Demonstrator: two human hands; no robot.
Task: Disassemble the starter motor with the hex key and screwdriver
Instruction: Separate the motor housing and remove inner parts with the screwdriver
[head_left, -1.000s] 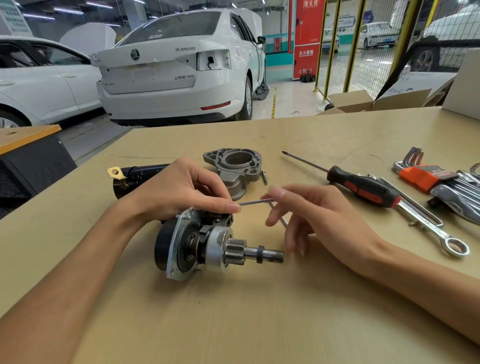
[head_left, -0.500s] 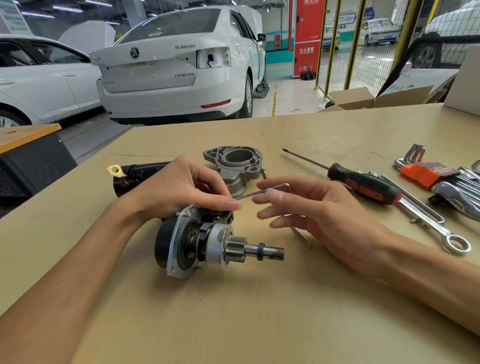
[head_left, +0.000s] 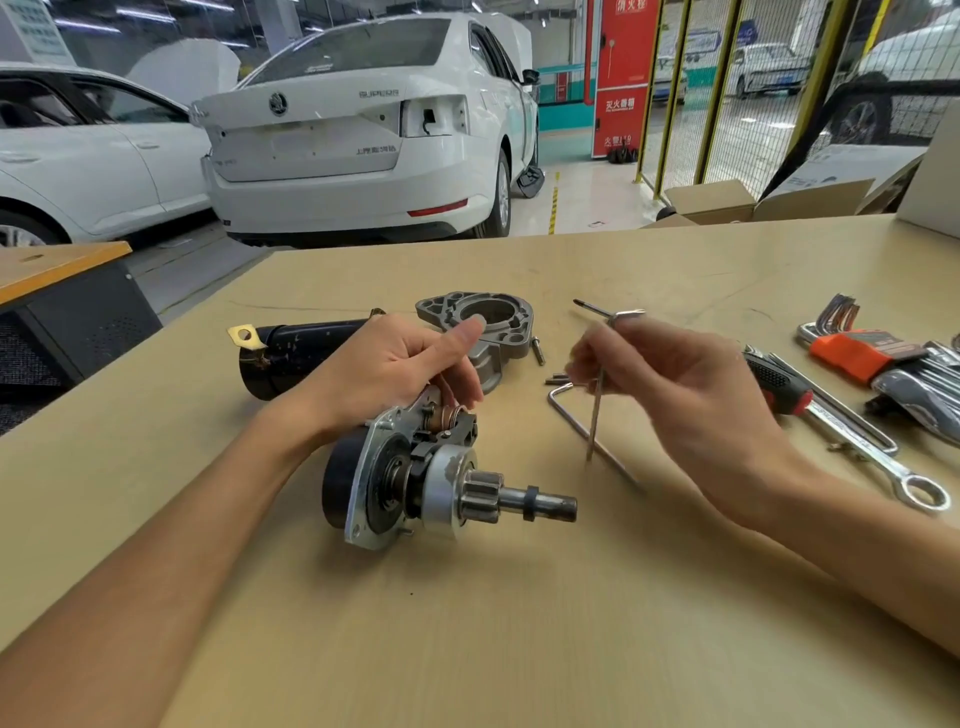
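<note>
I work at a wide tan table (head_left: 519, 623). The starter motor (head_left: 415, 473) lies on it in front of me, its geared shaft pointing to the right. My left hand (head_left: 395, 369) rests on the top of the motor with the fingers relaxed and the thumb raised, gripping nothing. My right hand (head_left: 675, 384) is above the table, right of the motor, and pinches a small hex key (head_left: 597, 405), long arm hanging down. A second hex key (head_left: 576, 421) lies under it. The screwdriver (head_left: 774, 382) lies behind my right hand, beside a wrench (head_left: 883, 457). The grey housing (head_left: 488, 327) stands behind my left hand
</note>
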